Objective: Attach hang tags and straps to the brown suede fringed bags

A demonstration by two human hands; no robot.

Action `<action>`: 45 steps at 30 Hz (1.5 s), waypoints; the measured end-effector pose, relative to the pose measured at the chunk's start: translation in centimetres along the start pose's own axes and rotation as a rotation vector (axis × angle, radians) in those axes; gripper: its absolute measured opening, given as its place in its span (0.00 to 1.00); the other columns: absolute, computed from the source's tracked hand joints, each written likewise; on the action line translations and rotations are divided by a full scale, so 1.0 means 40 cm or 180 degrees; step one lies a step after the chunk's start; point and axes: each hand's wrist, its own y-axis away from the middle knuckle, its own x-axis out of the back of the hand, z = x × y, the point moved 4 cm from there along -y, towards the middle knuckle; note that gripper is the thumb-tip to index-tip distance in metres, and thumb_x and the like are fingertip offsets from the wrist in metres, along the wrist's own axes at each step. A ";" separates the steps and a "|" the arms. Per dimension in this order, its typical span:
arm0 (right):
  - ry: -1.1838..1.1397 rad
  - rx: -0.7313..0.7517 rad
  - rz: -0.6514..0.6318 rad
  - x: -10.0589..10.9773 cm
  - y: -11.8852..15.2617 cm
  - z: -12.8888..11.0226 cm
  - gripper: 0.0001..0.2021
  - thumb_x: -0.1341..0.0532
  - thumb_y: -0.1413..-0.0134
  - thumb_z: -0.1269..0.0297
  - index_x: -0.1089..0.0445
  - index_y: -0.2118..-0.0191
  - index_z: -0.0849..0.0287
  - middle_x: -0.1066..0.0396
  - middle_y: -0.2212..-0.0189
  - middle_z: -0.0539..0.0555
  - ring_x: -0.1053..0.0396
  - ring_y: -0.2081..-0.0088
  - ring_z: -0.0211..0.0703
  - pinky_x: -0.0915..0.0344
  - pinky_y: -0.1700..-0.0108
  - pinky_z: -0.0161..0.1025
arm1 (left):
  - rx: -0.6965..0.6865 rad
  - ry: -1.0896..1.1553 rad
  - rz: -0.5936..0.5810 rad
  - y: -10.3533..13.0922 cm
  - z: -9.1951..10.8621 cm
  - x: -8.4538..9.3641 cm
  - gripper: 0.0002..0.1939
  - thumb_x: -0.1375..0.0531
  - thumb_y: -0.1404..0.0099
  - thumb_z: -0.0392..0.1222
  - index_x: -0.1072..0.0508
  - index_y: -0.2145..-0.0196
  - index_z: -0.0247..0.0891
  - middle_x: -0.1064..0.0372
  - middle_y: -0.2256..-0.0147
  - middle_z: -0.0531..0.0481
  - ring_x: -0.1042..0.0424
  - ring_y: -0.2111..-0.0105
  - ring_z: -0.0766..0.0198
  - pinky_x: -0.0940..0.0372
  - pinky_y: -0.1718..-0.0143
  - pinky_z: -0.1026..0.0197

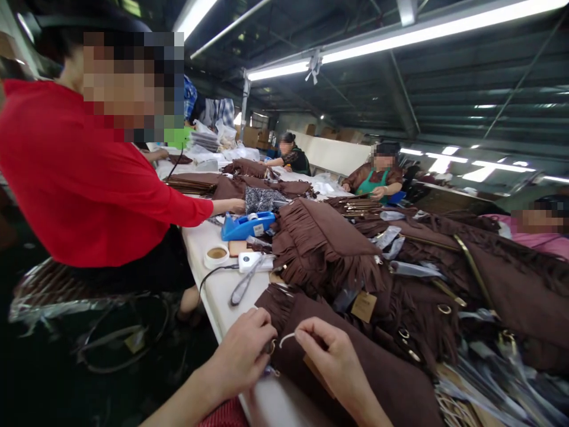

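Note:
A brown suede-like fringed bag (377, 362) lies on the white table in front of me. My left hand (244, 350) is closed at its near-left corner, with a gold metal ring (272, 344) showing by the fingertips. Between the thumb and forefinger of my right hand (331, 353), a thin white cord (287, 338) is pinched; its free end curves toward the left hand. Part of a tan tag (317, 375) shows under my right hand. What exactly the left fingertips grip is partly hidden.
Fringed brown bags (329, 243) pile up beyond, with a hanging tag (363, 306). A blue tape dispenser (249, 225), tape roll (216, 255) and corded white device (255, 262) stand along the left. A person in red (98, 190) reaches in; others work farther back. Plastic-wrapped straps (502, 379) lie right.

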 end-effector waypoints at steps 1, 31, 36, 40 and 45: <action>-0.0014 -0.0051 -0.0023 -0.005 0.000 0.005 0.11 0.42 0.42 0.62 0.31 0.75 0.58 0.35 0.79 0.47 0.38 0.74 0.38 0.44 0.72 0.32 | -0.0003 -0.0108 0.0008 -0.001 0.001 -0.001 0.10 0.44 0.44 0.28 0.31 0.65 0.40 0.34 0.57 0.47 0.37 0.56 0.55 0.39 0.55 0.55; -0.0289 -0.0137 -0.0356 -0.048 0.005 -0.004 0.08 0.39 0.44 0.69 0.26 0.74 0.57 0.27 0.76 0.47 0.30 0.71 0.40 0.40 0.67 0.32 | -0.0382 -0.0146 0.0061 -0.020 -0.004 0.027 0.10 0.45 0.47 0.28 0.39 0.69 0.40 0.35 0.66 0.51 0.39 0.61 0.56 0.48 0.56 0.52; 0.0250 0.0114 -0.0318 -0.032 0.012 -0.024 0.09 0.43 0.40 0.68 0.33 0.72 0.57 0.30 0.74 0.47 0.32 0.69 0.39 0.42 0.65 0.33 | -0.0273 0.0257 0.0136 -0.033 0.000 0.028 0.10 0.45 0.51 0.29 0.40 0.71 0.39 0.37 0.69 0.53 0.39 0.63 0.59 0.48 0.59 0.55; 0.0342 0.0172 -0.0318 -0.018 0.015 -0.037 0.09 0.42 0.41 0.68 0.32 0.73 0.57 0.30 0.76 0.46 0.33 0.72 0.37 0.44 0.69 0.32 | -0.0235 0.0341 0.0069 -0.039 0.005 0.030 0.09 0.45 0.50 0.29 0.39 0.71 0.39 0.36 0.70 0.53 0.39 0.64 0.59 0.49 0.59 0.54; 0.0517 0.0353 -0.0315 -0.019 0.017 -0.045 0.09 0.42 0.41 0.69 0.29 0.73 0.57 0.27 0.77 0.47 0.31 0.74 0.37 0.45 0.70 0.31 | -0.0103 0.0388 0.0019 -0.034 -0.003 0.026 0.07 0.44 0.49 0.30 0.38 0.72 0.39 0.35 0.69 0.52 0.39 0.64 0.59 0.48 0.59 0.54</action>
